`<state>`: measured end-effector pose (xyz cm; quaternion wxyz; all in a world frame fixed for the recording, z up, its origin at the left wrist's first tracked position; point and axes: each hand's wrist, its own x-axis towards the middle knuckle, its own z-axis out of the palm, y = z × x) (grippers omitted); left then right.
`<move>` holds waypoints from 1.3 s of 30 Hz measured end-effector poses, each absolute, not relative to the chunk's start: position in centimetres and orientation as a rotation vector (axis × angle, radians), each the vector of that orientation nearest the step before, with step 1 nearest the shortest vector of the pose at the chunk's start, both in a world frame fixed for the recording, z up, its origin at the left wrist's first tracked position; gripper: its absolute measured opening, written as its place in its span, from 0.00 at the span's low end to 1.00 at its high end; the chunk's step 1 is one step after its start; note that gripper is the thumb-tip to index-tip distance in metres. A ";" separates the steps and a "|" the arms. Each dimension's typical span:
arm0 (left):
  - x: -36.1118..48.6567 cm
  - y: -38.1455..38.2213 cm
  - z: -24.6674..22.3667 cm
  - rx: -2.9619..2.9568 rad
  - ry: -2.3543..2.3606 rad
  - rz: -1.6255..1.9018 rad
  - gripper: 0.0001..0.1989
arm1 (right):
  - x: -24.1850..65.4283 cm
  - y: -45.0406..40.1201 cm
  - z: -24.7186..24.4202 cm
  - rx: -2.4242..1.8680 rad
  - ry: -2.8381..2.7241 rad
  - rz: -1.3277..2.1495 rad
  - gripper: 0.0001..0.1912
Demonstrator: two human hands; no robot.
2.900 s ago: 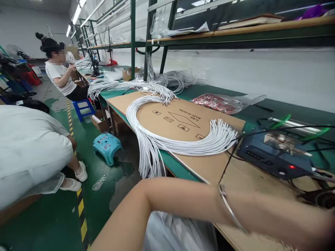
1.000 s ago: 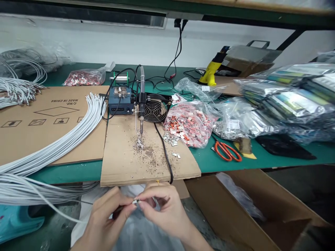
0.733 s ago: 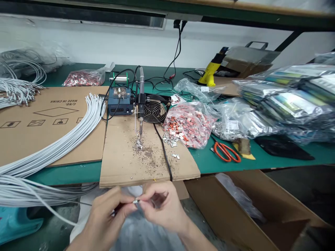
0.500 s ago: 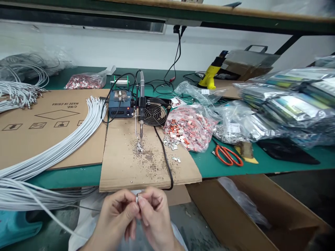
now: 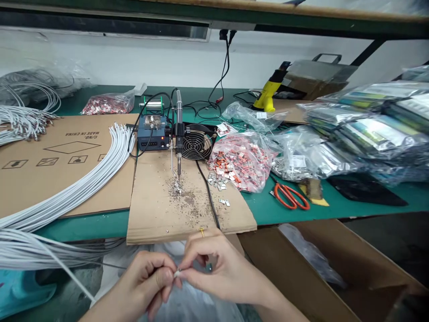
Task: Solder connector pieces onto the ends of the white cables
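My left hand (image 5: 147, 281) and my right hand (image 5: 217, 268) meet low in the view, in front of the bench edge. Between their fingertips is a small metal terminal (image 5: 176, 273) on the end of a thin white cable. My left fingers pinch the cable end, and my right thumb and forefinger press on the terminal. Above the hands, a soldering iron (image 5: 178, 138) stands clamped upright, tip down over a heap of metal scraps (image 5: 176, 188) on a cardboard pad (image 5: 157, 214). A bundle of white cables (image 5: 73, 188) fans across flattened cardboard to the left.
A blue soldering station (image 5: 150, 132) and a small fan (image 5: 197, 145) stand behind the pad. A bag of red-and-silver terminals (image 5: 239, 161), orange scissors (image 5: 290, 197) and stacked foil bags (image 5: 368, 129) lie on the green bench. An open carton (image 5: 335, 264) sits below right.
My view has swung from the long bench and co-workers to the soldering station. My hands have parted slightly, with my right wrist swinging out to the right; the terminal stays pinched between them.
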<state>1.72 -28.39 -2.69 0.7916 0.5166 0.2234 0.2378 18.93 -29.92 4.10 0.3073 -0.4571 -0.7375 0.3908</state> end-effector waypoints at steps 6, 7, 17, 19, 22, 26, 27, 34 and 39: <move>2.7 -28.4 -3.8 0.961 0.347 0.589 0.25 | 16.7 -30.5 -0.8 -0.886 -1.235 1.242 0.16; 2.8 -28.4 -4.0 0.950 0.338 0.608 0.24 | 16.6 -30.5 -1.2 -0.885 -1.217 1.234 0.17; 1.9 -28.7 -3.5 0.990 0.414 0.504 0.25 | 19.3 -29.6 4.4 -1.133 -2.030 0.948 0.03; 2.0 -28.5 -3.6 0.979 0.361 0.491 0.25 | 19.0 -29.7 4.1 -1.091 -1.998 0.948 0.05; 2.6 -28.3 -3.7 0.860 0.262 0.473 0.24 | 17.7 -30.1 1.9 -0.902 -1.667 1.057 0.06; 3.2 -28.2 -3.1 0.740 0.181 0.547 0.23 | 16.8 -30.3 -0.5 -0.757 -1.270 1.146 0.02; 3.1 -28.3 -2.8 0.741 0.253 0.594 0.23 | 17.1 -30.3 -0.6 -0.783 -1.277 1.161 0.02; 2.5 -28.8 -0.3 0.959 0.792 0.913 0.20 | 19.4 -29.7 1.3 -1.236 -1.458 1.131 0.15; 2.7 -28.6 0.0 1.024 0.822 0.884 0.16 | 18.8 -29.7 2.5 -1.325 -1.471 1.228 0.15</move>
